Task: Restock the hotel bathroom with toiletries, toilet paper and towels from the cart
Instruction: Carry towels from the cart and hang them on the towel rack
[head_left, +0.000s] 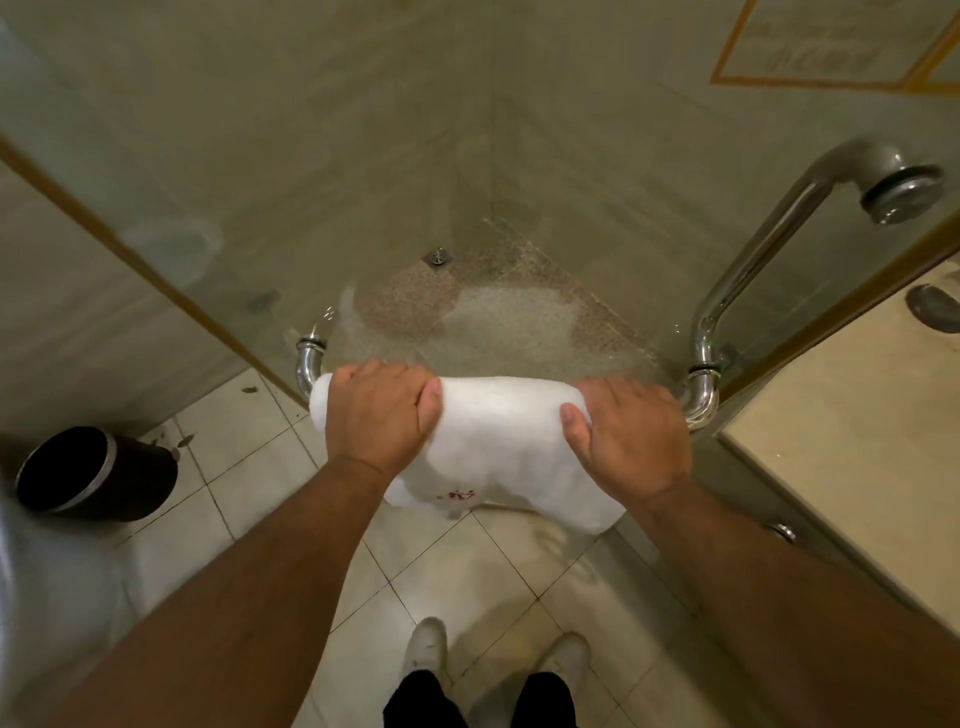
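Observation:
A white towel (498, 441) with a small red emblem hangs folded over the chrome bar (307, 364) on the glass shower door. My left hand (379, 410) grips the towel's left end on top of the bar. My right hand (631, 431) presses down on the towel's right end, its thumb on the cloth. The bar's middle is hidden under the towel; only its two curved ends show.
A long chrome door handle (769, 244) rises at the right on the glass. A black waste bin (93, 475) stands on the tiled floor at the left. A beige counter (857, 436) lies to the right. My shoes (428, 649) are below on the tiles.

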